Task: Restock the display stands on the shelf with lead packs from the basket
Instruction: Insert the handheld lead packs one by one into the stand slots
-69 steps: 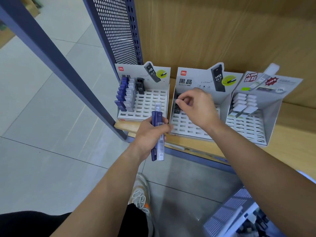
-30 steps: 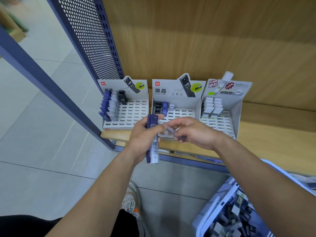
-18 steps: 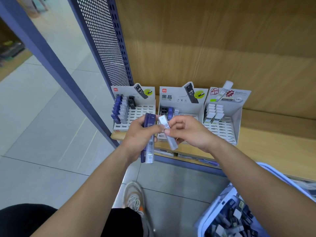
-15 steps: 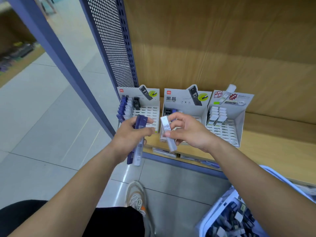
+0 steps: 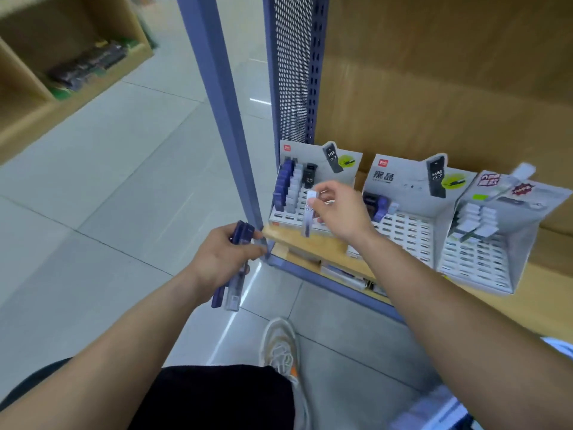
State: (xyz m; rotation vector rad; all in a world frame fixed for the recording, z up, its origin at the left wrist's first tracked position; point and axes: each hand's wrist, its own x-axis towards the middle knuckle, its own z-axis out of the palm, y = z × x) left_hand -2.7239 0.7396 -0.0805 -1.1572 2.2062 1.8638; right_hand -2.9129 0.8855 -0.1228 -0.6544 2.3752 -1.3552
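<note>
Placing step: my right grip (image 5: 338, 209) pinches a clear lead pack (image 5: 308, 217) at the leftmost stand (image 5: 310, 152); left grip (image 5: 223, 259) clutches spare packs (image 5: 231, 297). Next, I line it with an empty slot.

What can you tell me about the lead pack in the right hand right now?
The lead pack is a slim, translucent pale case with a white cap on top and blurred dark print below it; its lower end looks darker. The right hand pinches it near the cap, so it hangs nearly upright, cap up, in front of the left display stand, over its slotted tray. Only the fingers touch it, as far as the frame shows.
</note>
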